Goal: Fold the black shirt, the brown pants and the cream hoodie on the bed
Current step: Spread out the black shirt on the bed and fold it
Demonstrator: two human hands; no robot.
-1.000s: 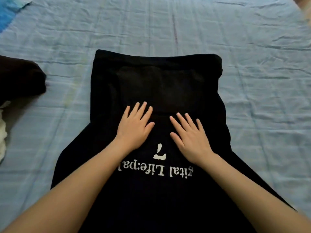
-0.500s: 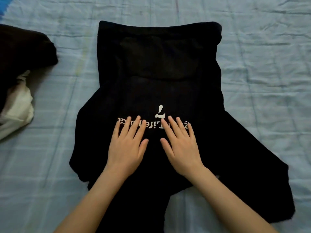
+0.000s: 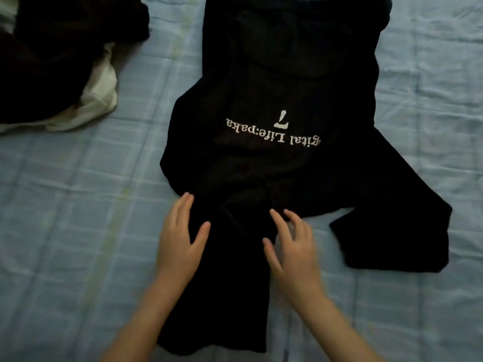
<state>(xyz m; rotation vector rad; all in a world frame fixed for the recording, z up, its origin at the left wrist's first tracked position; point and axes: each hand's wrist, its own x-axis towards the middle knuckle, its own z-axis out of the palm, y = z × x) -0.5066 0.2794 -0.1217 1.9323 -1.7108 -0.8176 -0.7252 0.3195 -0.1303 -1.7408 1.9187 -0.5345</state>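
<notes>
Head view: my left hand (image 3: 180,241) and right hand (image 3: 292,248) rest open, gripping nothing, on the near part of the black shirt (image 3: 287,100) spread on the bed (image 3: 78,205). Brown pants (image 3: 52,48) lie on the cream hoodie (image 3: 96,100), far left.

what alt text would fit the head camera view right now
Two bare hands, left hand and right hand, rest open on the near end of a black shirt spread on a blue bed sheet. Brown pants and cream hoodie sit piled far left.
</notes>
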